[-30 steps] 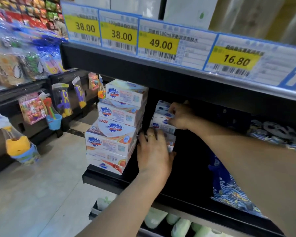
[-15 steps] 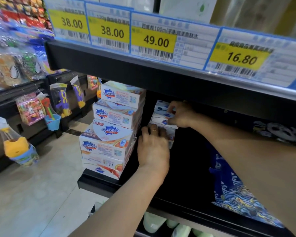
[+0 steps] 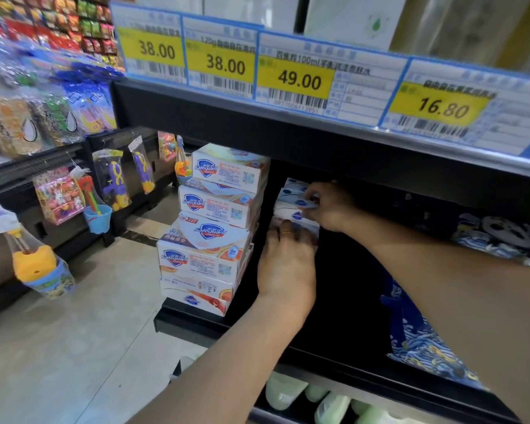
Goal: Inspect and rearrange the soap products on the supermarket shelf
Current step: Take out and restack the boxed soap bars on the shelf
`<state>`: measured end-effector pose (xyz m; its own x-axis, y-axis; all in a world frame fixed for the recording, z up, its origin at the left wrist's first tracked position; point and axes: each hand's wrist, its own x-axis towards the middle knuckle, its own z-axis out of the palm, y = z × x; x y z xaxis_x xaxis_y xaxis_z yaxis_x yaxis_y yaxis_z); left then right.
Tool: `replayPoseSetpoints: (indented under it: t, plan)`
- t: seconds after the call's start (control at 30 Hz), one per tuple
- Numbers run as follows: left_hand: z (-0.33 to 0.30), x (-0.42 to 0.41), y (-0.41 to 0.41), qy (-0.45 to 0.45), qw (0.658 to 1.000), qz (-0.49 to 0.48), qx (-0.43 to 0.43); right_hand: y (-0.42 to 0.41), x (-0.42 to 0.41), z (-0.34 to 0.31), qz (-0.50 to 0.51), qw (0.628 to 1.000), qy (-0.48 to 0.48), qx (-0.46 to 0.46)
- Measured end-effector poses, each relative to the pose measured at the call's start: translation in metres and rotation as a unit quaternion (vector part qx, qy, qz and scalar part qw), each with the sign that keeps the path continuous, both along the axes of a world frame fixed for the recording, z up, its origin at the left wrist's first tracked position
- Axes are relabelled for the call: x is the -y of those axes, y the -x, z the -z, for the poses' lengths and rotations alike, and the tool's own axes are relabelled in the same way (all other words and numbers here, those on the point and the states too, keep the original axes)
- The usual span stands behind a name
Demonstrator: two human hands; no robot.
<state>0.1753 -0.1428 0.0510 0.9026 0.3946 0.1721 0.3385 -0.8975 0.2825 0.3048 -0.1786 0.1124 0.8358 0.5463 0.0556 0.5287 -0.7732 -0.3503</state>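
The short stack of white-and-blue cardboard soap boxes [image 3: 294, 206] lay deep on the black metal shelf [image 3: 196, 324], long sides leftward; the right hand [image 3: 328, 206] apparently pinched its top box while the left hand [image 3: 285, 264] pressed flat below.

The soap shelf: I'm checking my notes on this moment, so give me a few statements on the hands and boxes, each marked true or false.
1. Both hands are on the smaller stack of soap boxes deeper in the shelf. True.
2. The right hand is at the bottom of that stack. False: it is at the upper boxes; the left hand is lower.
3. The tall Safeguard stack stands at the shelf's front left end. True.
4. The left hand holds a box lifted clear of the shelf. False: it rests against the stack.
5. The price tag above the tall stack's right reads 16.80. False: it reads 49.00.
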Motion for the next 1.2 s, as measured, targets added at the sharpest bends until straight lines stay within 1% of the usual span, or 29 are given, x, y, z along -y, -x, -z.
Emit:
replayPoseSetpoints:
  t: [0.07, 0.13, 0.23, 0.33, 0.4, 0.43, 0.47, 0.5, 0.57, 0.6, 0.63, 0.7, 0.77, 0.83, 0.97, 1.1, 1.2]
  plan:
    - [-0.007, 0.004, 0.018, 0.010, 0.999, 0.019, 0.030, 0.005, -0.002, -0.001, 0.013, 1.000, 0.009, 0.006]
    - [-0.013, 0.006, 0.040, 0.010, 0.994, 0.049, 0.093, 0.009, -0.004, -0.005, 0.018, 1.000, -0.004, 0.000]
    - [-0.027, 0.003, 0.081, 0.004, 0.976, 0.071, 0.208, 0.020, -0.008, -0.012, 0.036, 0.997, -0.071, 0.007]
    - [-0.040, -0.002, 0.124, 0.018, 0.950, 0.083, 0.302, 0.044, -0.007, -0.022, 0.060, 0.985, -0.162, 0.025]
    - [-0.047, -0.009, 0.149, 0.022, 0.930, 0.075, 0.359, 0.066, -0.004, -0.032, 0.042, 0.979, -0.198, 0.022]
    - [-0.047, -0.015, 0.157, 0.013, 0.926, 0.058, 0.372, 0.078, -0.003, -0.037, 0.026, 0.977, -0.211, 0.010]
    - [-0.048, -0.025, 0.163, 0.001, 0.929, 0.025, 0.370, 0.087, -0.002, -0.041, 0.010, 0.976, -0.219, -0.008]
    - [-0.048, -0.035, 0.166, -0.009, 0.937, -0.022, 0.348, 0.096, -0.002, -0.045, -0.007, 0.975, -0.221, -0.032]
    - [-0.049, -0.053, 0.169, -0.017, 0.963, -0.112, 0.244, 0.104, -0.010, -0.048, -0.034, 0.975, -0.208, -0.074]
    - [-0.049, -0.059, 0.170, -0.013, 0.972, -0.135, 0.193, 0.104, -0.014, -0.047, -0.045, 0.976, -0.198, -0.073]
    - [-0.048, -0.061, 0.169, -0.005, 0.976, -0.148, 0.160, 0.104, -0.018, -0.046, -0.056, 0.978, -0.193, -0.063]
    - [-0.044, -0.060, 0.165, 0.007, 0.979, -0.159, 0.127, 0.104, -0.025, -0.045, -0.067, 0.979, -0.187, -0.038]
    - [-0.040, -0.059, 0.160, -0.005, 0.980, -0.163, 0.118, 0.102, -0.030, -0.043, -0.081, 0.978, -0.192, -0.029]
    - [-0.039, -0.060, 0.156, -0.005, 0.976, -0.170, 0.132, 0.099, -0.032, -0.041, -0.085, 0.977, -0.197, -0.015]
    - [-0.035, -0.063, 0.154, 0.019, 0.975, -0.171, 0.140, 0.100, -0.033, -0.043, -0.059, 0.974, -0.213, -0.040]
    - [-0.035, -0.060, 0.152, 0.029, 0.972, -0.172, 0.156, 0.108, -0.023, -0.046, -0.051, 0.974, -0.219, -0.030]
    - [-0.036, -0.055, 0.155, 0.051, 0.970, -0.168, 0.167, 0.115, -0.009, -0.052, -0.023, 0.979, -0.202, -0.029]
